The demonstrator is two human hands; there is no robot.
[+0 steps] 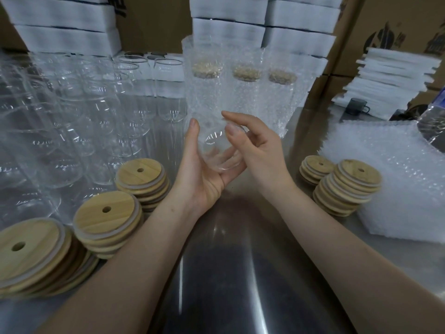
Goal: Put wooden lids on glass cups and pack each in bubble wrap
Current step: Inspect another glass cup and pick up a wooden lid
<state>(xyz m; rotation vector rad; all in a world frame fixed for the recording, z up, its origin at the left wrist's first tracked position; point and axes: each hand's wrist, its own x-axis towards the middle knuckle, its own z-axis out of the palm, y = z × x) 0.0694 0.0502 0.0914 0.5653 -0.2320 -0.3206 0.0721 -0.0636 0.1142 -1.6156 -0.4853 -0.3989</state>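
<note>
My left hand (204, 172) cradles a clear glass cup (216, 148) above the middle of the steel table, fingers curled under it and thumb up along its left side. The cup has no lid and lies tilted. My right hand (255, 145) hovers just to the cup's right, fingers loosely bent, index and thumb near the rim, holding nothing. Stacks of round wooden lids with a hole sit at the left (108, 220) and at the right (349, 186). Three wrapped, lidded cups (240, 92) stand behind my hands. A pile of bubble wrap bags (390, 179) lies at the right.
Many bare glass cups (84, 116) crowd the left half of the steel table (228, 261). White foam sheets (390, 80) are stacked at the back right and white boxes (228, 27) along the back, with cardboard cartons behind. A small dark mug (356, 106) sits far right.
</note>
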